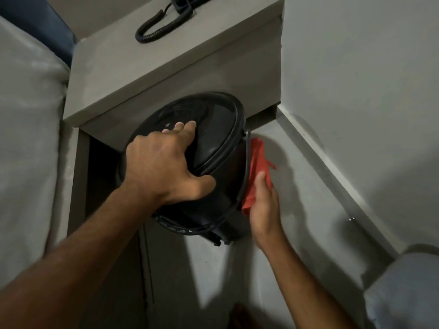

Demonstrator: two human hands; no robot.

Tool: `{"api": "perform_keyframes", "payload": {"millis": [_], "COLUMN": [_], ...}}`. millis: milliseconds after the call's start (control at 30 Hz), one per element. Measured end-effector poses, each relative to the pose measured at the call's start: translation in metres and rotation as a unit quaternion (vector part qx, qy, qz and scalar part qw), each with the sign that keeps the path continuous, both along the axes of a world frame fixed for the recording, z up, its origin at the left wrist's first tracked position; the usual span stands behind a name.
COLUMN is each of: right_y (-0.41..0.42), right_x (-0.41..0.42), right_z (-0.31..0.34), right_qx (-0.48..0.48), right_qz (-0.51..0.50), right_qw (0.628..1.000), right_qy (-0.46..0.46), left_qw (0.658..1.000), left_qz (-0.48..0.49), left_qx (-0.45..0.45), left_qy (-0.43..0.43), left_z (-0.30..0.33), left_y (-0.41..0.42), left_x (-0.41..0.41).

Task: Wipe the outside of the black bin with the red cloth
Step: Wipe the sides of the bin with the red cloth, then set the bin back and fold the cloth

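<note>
Cloth [257, 173] pressed by right hand [264, 207] against bin [221, 143] side (left hand [159, 167] steadies lid).

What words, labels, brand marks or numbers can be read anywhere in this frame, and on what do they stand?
None can be read.
Black bin: no label or brand mark shows on its lid or side.
Red cloth: plain, no tag visible.
Telephone on the grey bedside unit: only its edge and coiled cord are in view; any markings are out of frame.
</note>
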State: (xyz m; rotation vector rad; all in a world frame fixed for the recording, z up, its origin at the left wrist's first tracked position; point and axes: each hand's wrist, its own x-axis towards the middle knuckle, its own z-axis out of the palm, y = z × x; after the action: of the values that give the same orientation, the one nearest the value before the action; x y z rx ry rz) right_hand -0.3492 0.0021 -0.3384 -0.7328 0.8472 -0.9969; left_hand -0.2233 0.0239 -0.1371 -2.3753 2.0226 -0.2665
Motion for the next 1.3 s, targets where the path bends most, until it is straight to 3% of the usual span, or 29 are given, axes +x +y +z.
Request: {"api": "perform_keyframes", "payload": {"millis": [100,233,333,433,567,767,933,1033,1200,1300], "right_y": [-0.027,-0.035,-0.031,-0.037,-0.044,-0.008,-0.008,-0.029,-0.053,-0.059], "right_x": [-0.001,-0.008,-0.009,0.003,0.014,-0.01,-0.01,-0.025,-0.063,-0.073], "right_z": [-0.001,-0.047,-0.059,-0.03,-0.002,-0.054,0.015,0.067,0.138,0.169], "right_qx": [0.019,0.119,0.182,0.079,0.013,0.189,0.144,0.115,0.108,0.083], "right_qz": [0.017,0.061,0.09,0.086,0.087,0.05,0.043,-0.009,-0.084,-0.063], "right_qw": [0.998,0.983,0.977,0.992,0.995,0.98,0.984,0.985,0.959,0.946], "right_qy": [-0.065,0.122,0.065,-0.054,-0.052,0.047,-0.093,-0.13,-0.248,-0.307], "left_qw": [1.0,0.999,0.999,0.998,0.998,0.999,1.0,0.998,0.997,0.996], "left_qz": [0.021,0.014,0.001,0.021,0.033,-0.004,-0.008,-0.01,-0.053,-0.068], "left_qx": [-0.003,0.006,0.019,0.013,0.0,0.018,0.025,0.057,0.061,0.055], "left_qy": [0.019,0.041,0.042,0.051,0.06,0.03,0.011,0.003,-0.01,-0.009], "left_z": [0.0,-0.004,-0.01,-0.012,-0.014,-0.018,-0.025,-0.028,-0.044,-0.054], "left_y": [0.005,0.015,0.023,0.028,0.032,0.031,0.032,0.03,0.032,0.032], "left_x": [0.001,0.0,0.0,0.008,0.011,0.003,0.01,0.005,0.0,0.001]}}
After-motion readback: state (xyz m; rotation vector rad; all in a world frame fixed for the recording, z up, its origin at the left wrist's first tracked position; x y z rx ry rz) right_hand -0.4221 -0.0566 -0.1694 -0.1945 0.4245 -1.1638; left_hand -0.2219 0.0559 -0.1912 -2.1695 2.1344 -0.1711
